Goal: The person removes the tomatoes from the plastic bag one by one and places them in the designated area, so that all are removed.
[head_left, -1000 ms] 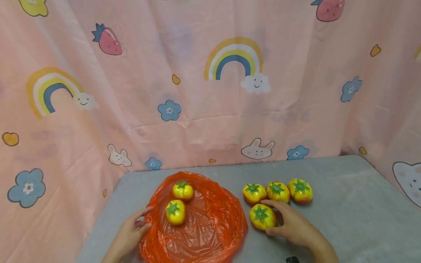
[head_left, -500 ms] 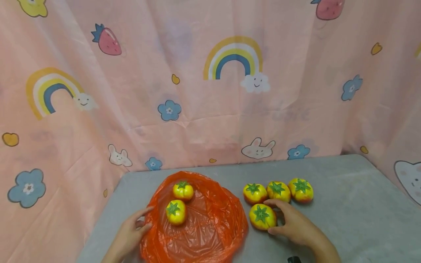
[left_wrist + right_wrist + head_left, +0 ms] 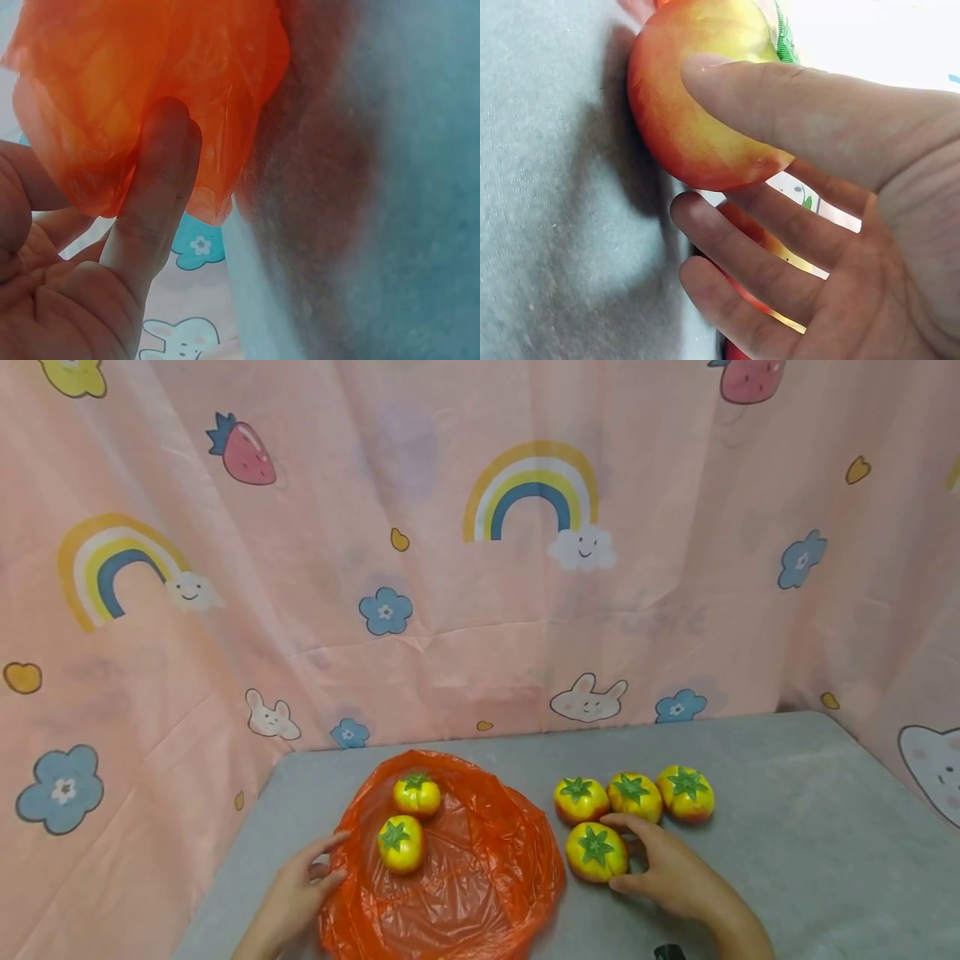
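An orange-red plastic bag (image 3: 450, 902) lies spread on the grey table, with two yellow tomatoes, one (image 3: 417, 796) behind the other (image 3: 401, 845), on it. My left hand (image 3: 292, 889) holds the bag's left edge; in the left wrist view its thin film (image 3: 217, 97) hangs between the fingers. Right of the bag, my right hand (image 3: 667, 872) grips a yellow-red tomato (image 3: 596, 853) with a green star-shaped top. The right wrist view shows the thumb across this tomato (image 3: 697, 135), the other fingers reaching around its far side, partly hidden.
Behind the gripped tomato stand three more in a row: a left one (image 3: 581, 802), a middle one (image 3: 634, 798) and a right one (image 3: 686, 794). A small black object (image 3: 669, 952) shows at the bottom edge. A pink patterned curtain (image 3: 450, 668) hangs behind the table (image 3: 810, 827).
The tomato in my right hand has shifted very slightly away from me and to the left. My left hand and the bag have stayed in place.
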A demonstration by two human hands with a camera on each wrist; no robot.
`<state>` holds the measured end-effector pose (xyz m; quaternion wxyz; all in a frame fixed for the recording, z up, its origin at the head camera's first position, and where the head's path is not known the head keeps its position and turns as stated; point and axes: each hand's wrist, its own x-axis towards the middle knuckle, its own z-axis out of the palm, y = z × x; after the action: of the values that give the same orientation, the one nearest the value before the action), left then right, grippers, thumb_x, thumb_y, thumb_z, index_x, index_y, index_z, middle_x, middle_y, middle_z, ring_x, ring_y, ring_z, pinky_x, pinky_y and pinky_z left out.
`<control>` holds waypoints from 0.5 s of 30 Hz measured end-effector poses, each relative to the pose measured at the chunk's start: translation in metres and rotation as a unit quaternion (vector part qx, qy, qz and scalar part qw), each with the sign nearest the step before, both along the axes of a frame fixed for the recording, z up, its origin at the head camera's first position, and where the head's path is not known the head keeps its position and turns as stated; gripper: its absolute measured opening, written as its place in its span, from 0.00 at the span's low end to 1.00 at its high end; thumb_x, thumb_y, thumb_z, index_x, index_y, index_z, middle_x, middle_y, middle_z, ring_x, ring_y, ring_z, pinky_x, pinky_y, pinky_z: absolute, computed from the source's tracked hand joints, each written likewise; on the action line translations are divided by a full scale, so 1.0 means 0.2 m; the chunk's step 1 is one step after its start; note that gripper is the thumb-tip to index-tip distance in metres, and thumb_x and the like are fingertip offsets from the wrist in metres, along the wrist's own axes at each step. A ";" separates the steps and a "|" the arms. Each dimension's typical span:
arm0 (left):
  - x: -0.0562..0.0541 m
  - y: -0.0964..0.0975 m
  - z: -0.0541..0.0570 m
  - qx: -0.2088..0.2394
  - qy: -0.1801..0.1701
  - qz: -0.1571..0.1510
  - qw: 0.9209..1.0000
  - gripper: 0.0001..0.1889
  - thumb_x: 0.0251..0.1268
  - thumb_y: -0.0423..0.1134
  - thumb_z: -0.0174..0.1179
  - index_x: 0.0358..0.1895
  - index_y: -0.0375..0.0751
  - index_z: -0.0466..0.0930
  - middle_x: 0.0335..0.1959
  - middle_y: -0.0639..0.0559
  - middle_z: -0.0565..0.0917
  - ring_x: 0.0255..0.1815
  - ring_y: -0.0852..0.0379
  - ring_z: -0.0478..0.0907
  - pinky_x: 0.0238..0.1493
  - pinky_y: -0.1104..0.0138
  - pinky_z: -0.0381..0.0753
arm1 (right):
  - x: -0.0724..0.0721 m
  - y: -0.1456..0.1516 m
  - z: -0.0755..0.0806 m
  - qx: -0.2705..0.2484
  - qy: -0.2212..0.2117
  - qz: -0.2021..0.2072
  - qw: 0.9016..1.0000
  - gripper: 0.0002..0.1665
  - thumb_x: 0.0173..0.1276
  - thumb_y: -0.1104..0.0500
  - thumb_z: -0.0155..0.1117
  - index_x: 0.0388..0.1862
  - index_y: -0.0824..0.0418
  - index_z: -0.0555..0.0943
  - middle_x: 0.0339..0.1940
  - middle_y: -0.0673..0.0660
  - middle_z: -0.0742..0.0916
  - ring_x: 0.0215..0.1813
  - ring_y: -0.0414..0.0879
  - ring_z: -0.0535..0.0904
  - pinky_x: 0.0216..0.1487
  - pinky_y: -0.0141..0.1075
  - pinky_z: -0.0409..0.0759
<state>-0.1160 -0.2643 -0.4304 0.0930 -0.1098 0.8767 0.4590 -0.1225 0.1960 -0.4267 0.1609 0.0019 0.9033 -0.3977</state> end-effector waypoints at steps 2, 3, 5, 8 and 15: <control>0.00 0.00 0.00 0.000 -0.001 0.001 1.000 0.27 0.70 0.26 0.56 0.71 0.42 0.69 0.60 0.37 0.79 0.43 0.51 0.86 0.37 0.56 0.89 | 0.00 0.00 0.00 0.005 0.000 0.000 1.000 0.47 0.47 0.55 0.83 0.68 0.55 0.72 0.67 0.59 0.79 0.59 0.53 0.80 0.59 0.57 0.79; 0.00 0.00 0.00 -0.002 -0.002 0.001 1.000 0.27 0.70 0.26 0.56 0.71 0.43 0.69 0.61 0.36 0.78 0.43 0.51 0.86 0.37 0.56 0.89 | 0.00 0.00 0.00 0.007 0.000 -0.001 1.000 0.47 0.47 0.55 0.83 0.68 0.55 0.73 0.66 0.59 0.79 0.58 0.52 0.80 0.59 0.57 0.79; 0.00 0.00 0.00 -0.004 -0.001 0.001 1.000 0.27 0.70 0.26 0.56 0.71 0.43 0.69 0.61 0.37 0.78 0.44 0.51 0.86 0.37 0.56 0.89 | -0.01 0.00 0.00 0.013 -0.001 -0.001 1.000 0.47 0.47 0.55 0.83 0.68 0.55 0.73 0.66 0.58 0.79 0.58 0.52 0.79 0.58 0.57 0.79; 0.00 0.00 0.00 -0.009 -0.003 0.000 1.000 0.27 0.70 0.26 0.56 0.71 0.42 0.69 0.60 0.37 0.78 0.43 0.51 0.86 0.37 0.56 0.89 | -0.01 0.00 0.00 0.017 0.000 -0.004 1.000 0.47 0.47 0.55 0.83 0.68 0.55 0.72 0.66 0.59 0.79 0.58 0.52 0.79 0.59 0.57 0.79; -0.01 0.00 0.00 -0.004 0.000 0.001 1.000 0.27 0.70 0.26 0.57 0.71 0.42 0.69 0.54 0.39 0.82 0.41 0.51 0.86 0.36 0.56 0.89 | -0.01 0.01 0.00 0.014 0.011 0.003 1.000 0.48 0.47 0.55 0.83 0.69 0.55 0.72 0.66 0.60 0.79 0.58 0.52 0.79 0.59 0.57 0.79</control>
<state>-0.1171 -0.2652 -0.4310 0.0922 -0.1111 0.8785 0.4553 -0.1236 0.1987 -0.4273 0.1520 -0.0027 0.9107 -0.3841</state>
